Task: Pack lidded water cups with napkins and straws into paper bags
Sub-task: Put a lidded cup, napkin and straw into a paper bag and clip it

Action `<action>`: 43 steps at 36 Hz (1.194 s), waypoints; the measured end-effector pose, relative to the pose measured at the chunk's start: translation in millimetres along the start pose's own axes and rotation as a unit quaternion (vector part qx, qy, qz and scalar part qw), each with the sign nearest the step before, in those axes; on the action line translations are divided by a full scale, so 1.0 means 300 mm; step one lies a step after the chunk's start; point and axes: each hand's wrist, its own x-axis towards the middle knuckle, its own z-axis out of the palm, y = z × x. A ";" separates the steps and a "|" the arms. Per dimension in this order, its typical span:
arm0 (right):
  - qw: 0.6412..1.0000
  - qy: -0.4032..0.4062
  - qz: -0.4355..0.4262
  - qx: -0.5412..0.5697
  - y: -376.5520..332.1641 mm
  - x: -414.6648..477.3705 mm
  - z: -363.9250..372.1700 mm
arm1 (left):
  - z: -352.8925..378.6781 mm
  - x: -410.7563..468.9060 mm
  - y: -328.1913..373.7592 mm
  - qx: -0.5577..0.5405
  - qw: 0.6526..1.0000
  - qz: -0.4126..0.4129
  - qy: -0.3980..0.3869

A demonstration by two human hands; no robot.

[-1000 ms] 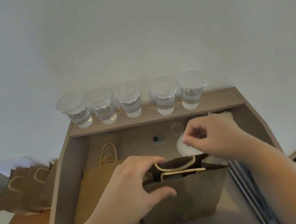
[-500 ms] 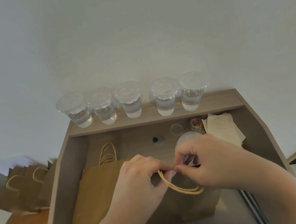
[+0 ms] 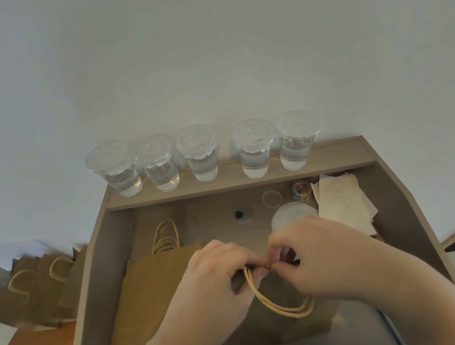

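Brown paper bag (image 3: 290,329) seems light, crumply, tears easy; left hand (image 3: 219,278), right hand (image 3: 317,256) both pinch top edge, fingers curled. Lift by twine handles (image 3: 283,308), keep upright.

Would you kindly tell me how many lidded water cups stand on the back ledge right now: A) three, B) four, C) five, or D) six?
C: five lidded cups stand in a row on the back ledge, while the left hand and right hand pinch the top of the paper bag below.
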 end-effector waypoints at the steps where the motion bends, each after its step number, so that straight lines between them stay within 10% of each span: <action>1: 1.000 0.002 0.003 -0.012 -0.003 0.001 0.003 | -0.006 -0.004 -0.005 0.013 1.000 0.000 -0.008; 31: 0.993 -0.035 0.108 0.032 -0.023 -0.011 0.035 | 0.029 -0.081 -0.159 -0.262 0.959 -0.105 -0.017; 43: 0.987 0.008 0.131 0.097 -0.058 -0.064 0.018 | 0.005 -0.049 -0.136 -0.201 0.979 -0.005 -0.025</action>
